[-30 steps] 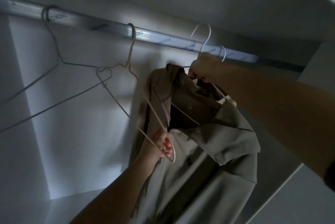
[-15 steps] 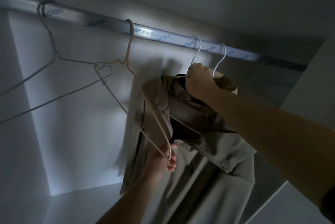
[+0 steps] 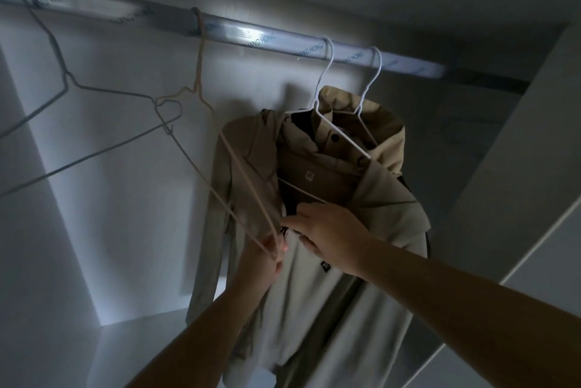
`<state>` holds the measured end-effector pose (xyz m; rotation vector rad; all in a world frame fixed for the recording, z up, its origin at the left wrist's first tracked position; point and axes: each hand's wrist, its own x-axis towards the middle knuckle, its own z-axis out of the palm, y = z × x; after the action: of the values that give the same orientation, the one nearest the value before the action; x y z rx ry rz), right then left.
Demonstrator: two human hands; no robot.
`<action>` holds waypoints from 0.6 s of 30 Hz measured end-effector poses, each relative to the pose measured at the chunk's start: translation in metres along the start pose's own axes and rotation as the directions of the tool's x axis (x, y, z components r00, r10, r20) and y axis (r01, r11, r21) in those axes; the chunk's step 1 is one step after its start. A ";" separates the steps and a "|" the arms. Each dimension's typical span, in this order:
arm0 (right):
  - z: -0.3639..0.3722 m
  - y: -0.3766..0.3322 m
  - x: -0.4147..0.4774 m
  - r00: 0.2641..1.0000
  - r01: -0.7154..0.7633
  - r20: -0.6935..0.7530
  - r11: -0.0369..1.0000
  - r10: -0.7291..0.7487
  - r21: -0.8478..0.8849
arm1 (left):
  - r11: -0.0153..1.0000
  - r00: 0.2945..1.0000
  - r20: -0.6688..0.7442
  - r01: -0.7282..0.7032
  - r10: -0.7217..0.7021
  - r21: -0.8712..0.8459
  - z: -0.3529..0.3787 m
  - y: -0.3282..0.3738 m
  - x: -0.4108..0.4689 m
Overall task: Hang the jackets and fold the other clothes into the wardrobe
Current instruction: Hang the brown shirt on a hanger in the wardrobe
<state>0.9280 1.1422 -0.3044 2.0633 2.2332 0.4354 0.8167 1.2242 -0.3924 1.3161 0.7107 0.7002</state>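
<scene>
Jacket (image 3: 314, 293) hangs on a white hanger (image 3: 343, 133) from the rail (image 3: 220, 30). Left grip (image 3: 267, 254) holds the lower corner of a pink hanger (image 3: 199, 63). Right grip (image 3: 330, 233) touches the jacket's front; whether it pinches, I cannot tell.

Head cam, upward view, close below wardrobe rail (image 3: 257, 37).
</scene>
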 end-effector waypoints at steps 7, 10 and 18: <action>0.013 0.009 0.008 0.998 0.038 0.043 0.999 -0.036 -0.037 | 0.996 0.999 0.012 -0.036 0.037 -0.082 0.025 -0.010 0.000; 0.016 0.016 0.009 0.999 0.034 0.043 0.999 -0.034 -0.009 | 0.993 0.999 -0.003 -0.043 0.042 -0.109 0.023 -0.015 0.001; 0.020 0.030 -0.003 0.981 -0.134 -0.070 0.898 0.179 0.419 | 0.754 0.911 -0.150 -0.216 0.385 0.621 0.034 -0.026 -0.005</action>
<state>0.9620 1.1443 -0.3167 2.4909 2.3978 0.0808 0.8423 1.1964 -0.4139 1.9737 1.0016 0.9819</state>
